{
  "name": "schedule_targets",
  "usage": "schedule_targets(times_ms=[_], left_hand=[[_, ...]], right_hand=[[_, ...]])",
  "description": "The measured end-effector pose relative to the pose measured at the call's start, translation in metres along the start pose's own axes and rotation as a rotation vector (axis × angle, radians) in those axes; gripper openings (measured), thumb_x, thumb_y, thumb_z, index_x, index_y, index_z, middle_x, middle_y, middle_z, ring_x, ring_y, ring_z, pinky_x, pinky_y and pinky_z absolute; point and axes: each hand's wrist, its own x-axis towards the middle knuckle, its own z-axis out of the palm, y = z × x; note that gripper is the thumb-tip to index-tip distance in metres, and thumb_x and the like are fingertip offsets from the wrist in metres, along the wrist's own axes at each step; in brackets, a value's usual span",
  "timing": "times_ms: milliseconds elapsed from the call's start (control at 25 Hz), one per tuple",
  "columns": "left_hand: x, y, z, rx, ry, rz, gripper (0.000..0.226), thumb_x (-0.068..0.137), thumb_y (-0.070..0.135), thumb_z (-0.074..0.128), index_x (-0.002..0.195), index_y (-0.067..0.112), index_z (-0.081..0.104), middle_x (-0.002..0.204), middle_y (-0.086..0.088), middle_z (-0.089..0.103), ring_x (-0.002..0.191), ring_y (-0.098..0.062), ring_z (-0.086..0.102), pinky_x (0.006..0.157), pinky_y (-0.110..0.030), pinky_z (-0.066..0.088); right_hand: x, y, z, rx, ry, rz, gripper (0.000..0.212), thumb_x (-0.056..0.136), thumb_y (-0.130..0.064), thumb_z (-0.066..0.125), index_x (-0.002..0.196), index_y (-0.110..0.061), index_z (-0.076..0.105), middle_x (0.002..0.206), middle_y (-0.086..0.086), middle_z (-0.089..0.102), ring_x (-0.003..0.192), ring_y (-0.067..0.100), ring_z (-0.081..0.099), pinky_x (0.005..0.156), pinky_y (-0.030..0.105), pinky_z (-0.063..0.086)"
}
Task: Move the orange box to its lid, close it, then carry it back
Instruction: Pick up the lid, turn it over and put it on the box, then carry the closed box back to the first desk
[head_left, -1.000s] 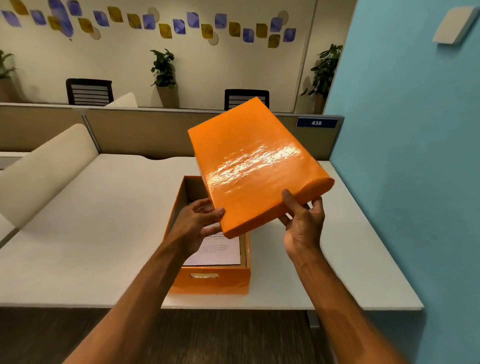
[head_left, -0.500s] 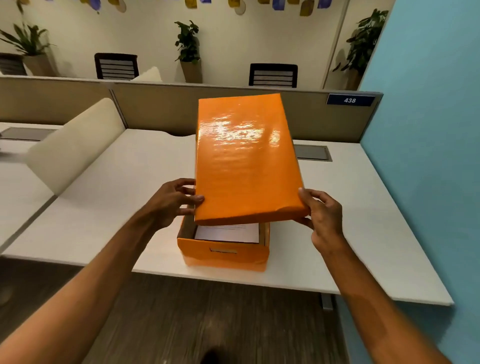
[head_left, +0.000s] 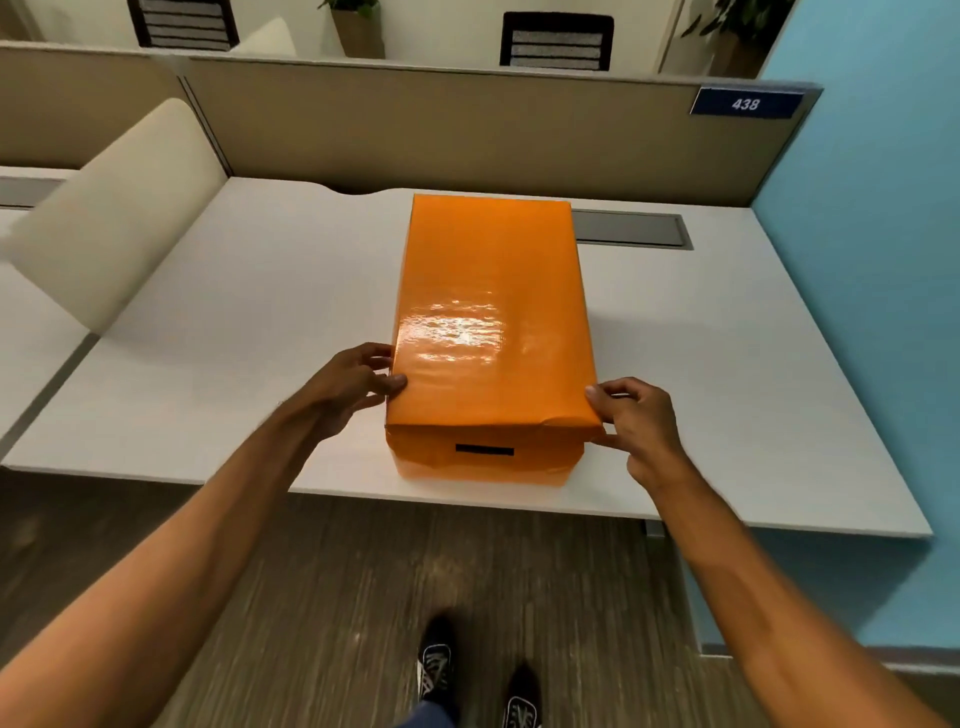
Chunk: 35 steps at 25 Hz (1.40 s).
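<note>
Glossy orange box (head_left: 485, 460) sits lidded at the desk (head_left: 218, 332) near edge, centre frame, bare surface either side; left hand (head_left: 349, 383) and right hand (head_left: 635, 418) pinch the lid (head_left: 491, 312) front corners

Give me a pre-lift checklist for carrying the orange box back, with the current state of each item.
1. Lid covers the whole orange box: ok.
2. Lid seated flush at the near right corner: not ok, the edge looks buckled there.
3. Left hand on the lid's left edge: ok.
4. Right hand at the near right corner: ok.
5. Hands under the box for lifting: not ok, both are at lid level.
6. Far end of lid fully down: cannot tell.
</note>
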Motion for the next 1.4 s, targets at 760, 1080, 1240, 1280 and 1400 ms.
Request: schedule_targets(times_ms=[760, 1080, 1240, 1280, 1400], left_hand=[[0.006, -0.021, -0.003, -0.078, -0.094, 0.010, 0.042, 0.095, 0.002, 0.053, 0.135, 0.016, 0.049, 0.119, 0.002, 0.064, 0.111, -0.018, 0.060, 0.086, -0.034, 0.051], [0.011, -0.034, -0.001, -0.070, -0.116, 0.041, 0.047, 0.099, 0.013, 0.049, 0.145, 0.024, 0.041, 0.129, 0.002, 0.058, 0.114, -0.018, 0.058, 0.087, -0.037, 0.052], [0.023, -0.032, -0.005, -0.156, -0.142, 0.032, 0.054, 0.096, 0.018, 0.056, 0.147, 0.021, 0.038, 0.139, -0.001, 0.055, 0.125, -0.024, 0.054, 0.107, -0.051, 0.042], [0.028, -0.028, -0.006, -0.149, -0.153, 0.040, 0.055, 0.096, 0.022, 0.057, 0.147, 0.021, 0.039, 0.140, -0.001, 0.055, 0.125, -0.024, 0.054, 0.108, -0.051, 0.041], [0.044, -0.017, -0.005, -0.120, -0.174, 0.071, 0.051, 0.097, 0.031, 0.054, 0.145, 0.021, 0.041, 0.136, 0.002, 0.057, 0.121, -0.018, 0.056, 0.106, -0.050, 0.041]], right_hand=[[0.004, 0.014, 0.005, -0.072, -0.031, 0.030, 0.035, 0.087, -0.021, 0.072, 0.117, -0.004, 0.069, 0.114, 0.014, 0.070, 0.096, 0.033, 0.069, 0.082, 0.051, 0.059], [0.006, 0.022, 0.006, -0.100, -0.024, 0.029, 0.031, 0.088, -0.027, 0.071, 0.114, -0.011, 0.068, 0.111, 0.009, 0.069, 0.095, 0.030, 0.069, 0.078, 0.044, 0.060], [0.010, 0.018, 0.005, 0.105, -0.119, 0.055, 0.032, 0.089, -0.022, 0.070, 0.119, -0.021, 0.062, 0.112, 0.002, 0.069, 0.101, 0.024, 0.067, 0.077, 0.038, 0.058], [0.012, 0.016, 0.007, 0.141, -0.143, 0.049, 0.036, 0.089, -0.023, 0.070, 0.123, -0.022, 0.060, 0.114, 0.000, 0.068, 0.103, 0.022, 0.066, 0.080, 0.038, 0.056], [0.021, 0.009, 0.016, 0.192, -0.133, 0.027, 0.040, 0.090, -0.029, 0.067, 0.129, -0.023, 0.057, 0.118, -0.003, 0.066, 0.107, 0.021, 0.064, 0.085, 0.041, 0.054]])
